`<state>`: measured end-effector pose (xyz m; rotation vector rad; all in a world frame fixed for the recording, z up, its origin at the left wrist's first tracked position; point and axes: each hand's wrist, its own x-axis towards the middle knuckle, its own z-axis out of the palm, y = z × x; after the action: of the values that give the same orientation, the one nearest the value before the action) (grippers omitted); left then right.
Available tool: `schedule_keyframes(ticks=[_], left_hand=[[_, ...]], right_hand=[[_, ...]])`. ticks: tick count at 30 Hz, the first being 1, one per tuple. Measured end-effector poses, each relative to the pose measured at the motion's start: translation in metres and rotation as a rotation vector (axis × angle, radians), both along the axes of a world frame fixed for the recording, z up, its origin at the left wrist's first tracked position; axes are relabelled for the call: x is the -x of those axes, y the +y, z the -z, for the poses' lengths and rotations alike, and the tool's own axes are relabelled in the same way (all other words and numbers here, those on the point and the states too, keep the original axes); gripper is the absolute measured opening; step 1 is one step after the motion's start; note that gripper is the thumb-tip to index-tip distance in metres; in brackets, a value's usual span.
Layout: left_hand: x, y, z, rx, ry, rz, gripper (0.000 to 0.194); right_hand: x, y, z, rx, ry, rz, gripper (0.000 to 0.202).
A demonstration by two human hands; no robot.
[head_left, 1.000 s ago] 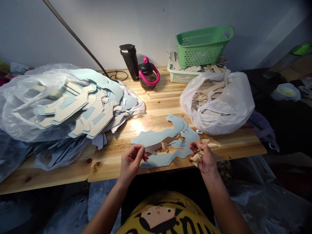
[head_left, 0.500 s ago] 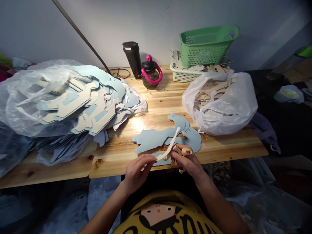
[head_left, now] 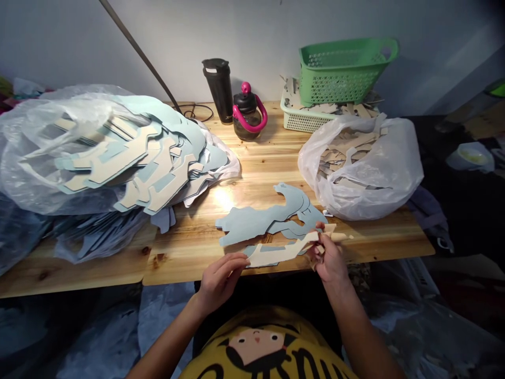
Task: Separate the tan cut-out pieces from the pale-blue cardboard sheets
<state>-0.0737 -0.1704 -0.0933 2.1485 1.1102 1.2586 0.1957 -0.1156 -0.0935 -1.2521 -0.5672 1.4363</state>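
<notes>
Between my hands stretches a cream flat cut-out piece (head_left: 280,255) with an irregular outline. My left hand (head_left: 221,280) pinches its left end between thumb and fingers. Its right end meets my right hand (head_left: 330,259), which is closed around several curled beige strips (head_left: 334,236) that stick out past the fingers. Whether the right fingers also grip the piece itself is hard to see. Just beyond, light blue cut-out pieces (head_left: 248,223) lie overlapping on the wooden table (head_left: 268,163), partly hidden by the cream piece and the right hand.
On the left, a plastic bag (head_left: 23,158) spills stacked blue-and-cream pieces (head_left: 158,179). A white bag (head_left: 394,173) of beige scraps stands right. Behind are a black tumbler (head_left: 219,92), a pink-handled bottle (head_left: 246,113) and a green basket (head_left: 343,79) on a white basket (head_left: 302,121).
My right hand has moved right with the curled strips. The thin, upward-bent cream strip seen before now appears as a wider, flatter piece stretched between both hands. My left hand has barely moved.
</notes>
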Motion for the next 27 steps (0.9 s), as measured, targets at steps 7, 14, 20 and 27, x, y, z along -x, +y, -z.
schedule_keyframes(ticks=[7, 14, 20, 27], left_hand=[[0.016, -0.001, 0.007, -0.045, 0.127, -0.011, 0.03], [0.021, -0.012, 0.012, 0.0, 0.106, -0.066, 0.029], [0.02, -0.015, 0.014, -0.003, 0.122, -0.073, 0.029], [0.023, -0.015, 0.024, 0.119, 0.198, -0.3, 0.036]], right_hand=[[-0.022, -0.001, -0.023, -0.13, -0.577, -0.743, 0.038], [-0.019, 0.008, -0.026, -0.305, -0.74, -0.834, 0.032], [-0.015, 0.015, -0.021, -0.341, -0.676, -0.925, 0.031], [-0.01, 0.02, -0.019, -0.3, -0.585, -0.887, 0.026]])
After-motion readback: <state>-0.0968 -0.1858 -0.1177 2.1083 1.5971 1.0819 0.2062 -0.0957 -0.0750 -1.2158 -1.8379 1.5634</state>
